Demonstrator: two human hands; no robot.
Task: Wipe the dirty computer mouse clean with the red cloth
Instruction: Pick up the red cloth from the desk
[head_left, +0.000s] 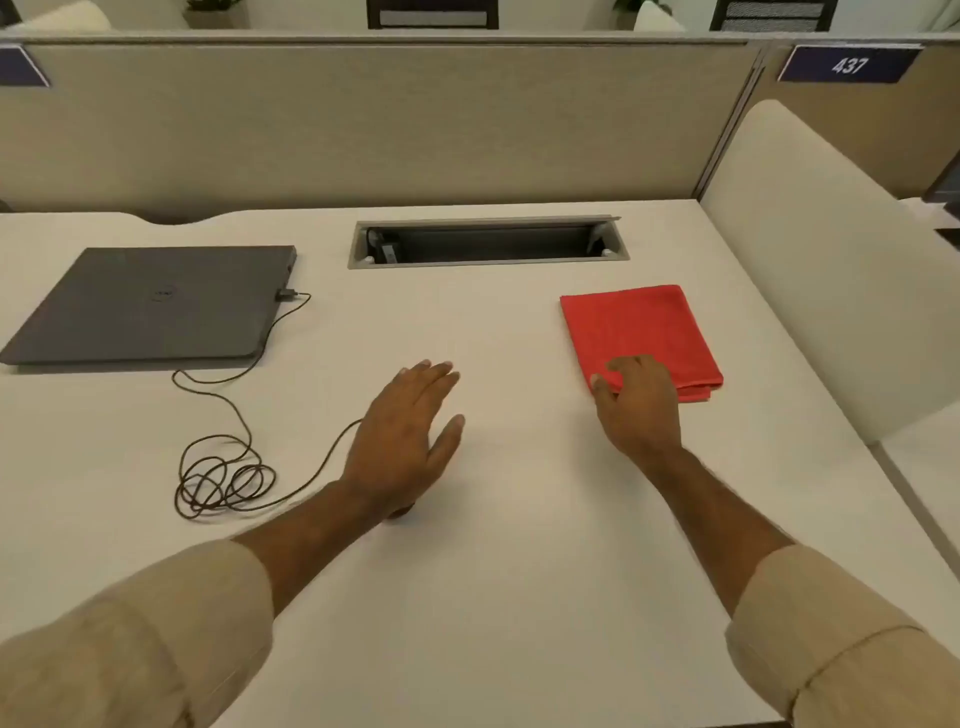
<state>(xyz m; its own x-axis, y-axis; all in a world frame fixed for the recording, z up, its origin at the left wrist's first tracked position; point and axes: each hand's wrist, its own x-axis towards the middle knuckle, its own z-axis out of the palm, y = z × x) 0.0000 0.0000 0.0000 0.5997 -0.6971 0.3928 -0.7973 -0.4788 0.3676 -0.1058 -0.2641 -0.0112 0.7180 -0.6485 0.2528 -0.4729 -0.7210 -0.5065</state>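
A folded red cloth (636, 325) lies flat on the white desk (509, 561), right of centre. My right hand (636, 402) pinches its near left corner, fingers on top and thumb at the edge. My left hand (402, 431) hovers palm down with fingers spread over the middle of the desk. The computer mouse (402, 513) is almost wholly hidden under that wrist; only a small dark edge shows. Its thin cable (228, 478) runs out from under the hand in a loose coil.
A shut grey laptop (150, 304) lies at the far left with the cable plugged into its right side. An open cable tray (488, 243) is sunk into the desk's back edge. A beige partition (363, 124) rises behind, and a cream side panel (831, 270) bounds the right.
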